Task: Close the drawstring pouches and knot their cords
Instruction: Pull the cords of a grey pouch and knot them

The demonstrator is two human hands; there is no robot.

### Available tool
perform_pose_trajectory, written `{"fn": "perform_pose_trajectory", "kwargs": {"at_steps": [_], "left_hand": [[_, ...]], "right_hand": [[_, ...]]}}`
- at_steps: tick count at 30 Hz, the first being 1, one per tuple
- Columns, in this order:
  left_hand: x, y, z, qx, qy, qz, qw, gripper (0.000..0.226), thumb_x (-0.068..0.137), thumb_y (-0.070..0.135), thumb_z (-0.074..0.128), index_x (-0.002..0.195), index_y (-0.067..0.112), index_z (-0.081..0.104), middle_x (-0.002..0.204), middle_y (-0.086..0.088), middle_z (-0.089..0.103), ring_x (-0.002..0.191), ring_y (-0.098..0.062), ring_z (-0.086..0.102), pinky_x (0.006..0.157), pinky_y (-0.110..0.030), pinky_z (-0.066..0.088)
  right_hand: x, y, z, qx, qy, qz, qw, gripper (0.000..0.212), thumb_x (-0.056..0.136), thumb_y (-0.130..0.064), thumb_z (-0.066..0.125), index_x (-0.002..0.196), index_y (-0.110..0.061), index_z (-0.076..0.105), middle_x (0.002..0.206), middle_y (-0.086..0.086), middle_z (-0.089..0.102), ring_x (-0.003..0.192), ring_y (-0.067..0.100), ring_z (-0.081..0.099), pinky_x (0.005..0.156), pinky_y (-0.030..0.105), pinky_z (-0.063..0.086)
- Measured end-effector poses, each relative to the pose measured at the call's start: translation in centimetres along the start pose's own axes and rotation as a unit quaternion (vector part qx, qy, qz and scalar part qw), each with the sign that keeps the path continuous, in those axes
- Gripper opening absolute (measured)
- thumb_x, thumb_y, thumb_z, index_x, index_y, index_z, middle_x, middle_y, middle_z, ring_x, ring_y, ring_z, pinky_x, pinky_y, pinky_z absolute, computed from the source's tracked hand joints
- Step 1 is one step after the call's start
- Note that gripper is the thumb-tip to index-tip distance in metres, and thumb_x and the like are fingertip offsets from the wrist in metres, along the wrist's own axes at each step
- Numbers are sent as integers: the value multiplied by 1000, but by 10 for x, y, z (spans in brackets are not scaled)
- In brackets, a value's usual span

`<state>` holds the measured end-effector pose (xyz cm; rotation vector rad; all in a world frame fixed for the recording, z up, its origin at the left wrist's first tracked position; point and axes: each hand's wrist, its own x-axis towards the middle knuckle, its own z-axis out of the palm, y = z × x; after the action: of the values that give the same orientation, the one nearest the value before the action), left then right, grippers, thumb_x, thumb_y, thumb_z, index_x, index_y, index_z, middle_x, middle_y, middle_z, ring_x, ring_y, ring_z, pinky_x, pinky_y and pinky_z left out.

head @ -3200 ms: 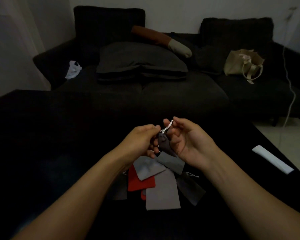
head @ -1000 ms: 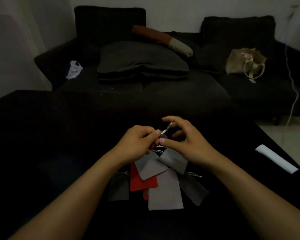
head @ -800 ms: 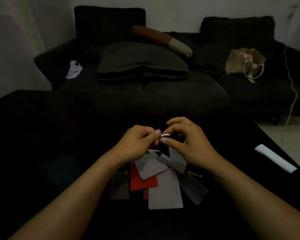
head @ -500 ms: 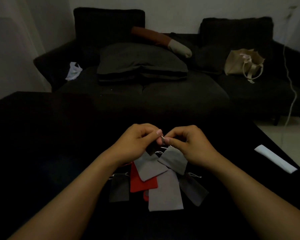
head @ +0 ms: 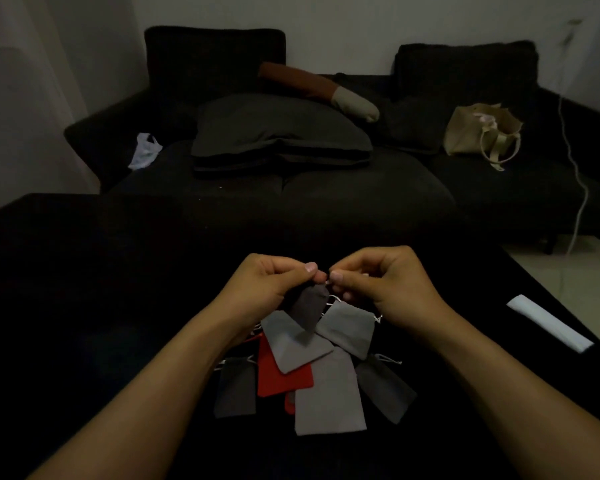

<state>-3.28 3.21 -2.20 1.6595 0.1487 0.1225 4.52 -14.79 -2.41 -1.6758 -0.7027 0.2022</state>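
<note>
Above a pile of pouches [head: 321, 372] on a dark table [head: 84, 289], the left hand [head: 267, 285] and right hand [head: 387, 282] pinch a dark pouch's [head: 309, 306] cord, fingers curled.

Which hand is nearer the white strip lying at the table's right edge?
Right. The right hand is left of the white strip, a gap between them; the left hand is farther left.

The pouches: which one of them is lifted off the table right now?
The small dark grey pouch, hanging by its top from both hands' pinching fingers. All the other pouches lie flat in the pile.
</note>
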Motion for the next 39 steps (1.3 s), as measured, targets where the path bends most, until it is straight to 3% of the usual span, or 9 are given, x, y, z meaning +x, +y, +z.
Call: {"fn": "perform_pose_trajectory", "kwargs": {"at_steps": [7,10,14,18,23,27,30,34,39], "left_hand": [[-5,4,-5,67,-27,46,996,21,88,23,67,92,5,77,88,-8,77,85,-15,74,69,-18,56],[-7,6,-7,101,-57,55,992,21,93,23,62,93,8,78,91,-7,77,89,-18,73,78,-25,59],[-6,8,-11,95,-76,39,992,23,98,20,55,97,12,77,94,-6,77,94,-20,72,84,-31,57],[-7,9,-13,87,-84,34,992,19,94,19,61,95,8,77,95,-9,77,95,-22,72,84,-31,56],[-8,8,-7,66,-76,37,994,12,87,15,69,87,6,76,88,-13,76,84,-18,72,74,-23,55],[-8,9,0,-29,-52,3,998,13,85,17,69,79,8,76,76,-8,73,71,-14,68,61,-19,52],[-8,12,2,-88,-35,-26,995,18,87,16,66,86,-1,73,75,-9,71,66,-12,66,57,-19,52],[-7,10,4,-87,-33,-26,995,14,81,17,70,86,6,76,86,-12,74,78,-16,70,69,-24,54],[-8,8,5,-68,-24,-17,997,16,90,15,65,93,5,77,95,-13,76,87,-19,72,74,-25,56]], "right_hand": [[-4,-1,5,-88,-85,-60,991,16,87,-9,72,101,-16,70,72,5,72,68,17,71,67,28,57],[-5,-3,5,-85,-99,-54,990,13,88,-9,71,100,-14,68,71,8,71,67,23,70,67,33,59],[-4,-5,2,-58,-96,-46,993,13,87,-7,71,99,-9,67,70,12,70,63,22,68,63,28,56],[-4,-6,1,-29,-139,-21,990,16,88,-8,70,101,-4,62,71,15,70,63,29,67,64,42,53],[-4,-9,-1,10,-175,-2,984,18,91,-13,66,101,-1,58,69,13,69,62,27,66,59,31,47],[-3,-10,-4,-14,-164,-4,986,14,94,-12,62,96,1,56,66,13,65,57,25,61,55,30,45],[-4,-9,-5,-16,-130,-6,991,9,96,-11,59,98,-4,55,63,9,62,54,23,57,51,26,47],[-7,-15,-3,-3,-110,-33,993,18,94,-7,62,111,-7,57,64,16,64,53,25,57,50,22,46],[-9,-15,4,-42,-51,-72,995,11,89,-9,68,101,-8,68,63,13,67,51,23,61,53,24,50]]}}
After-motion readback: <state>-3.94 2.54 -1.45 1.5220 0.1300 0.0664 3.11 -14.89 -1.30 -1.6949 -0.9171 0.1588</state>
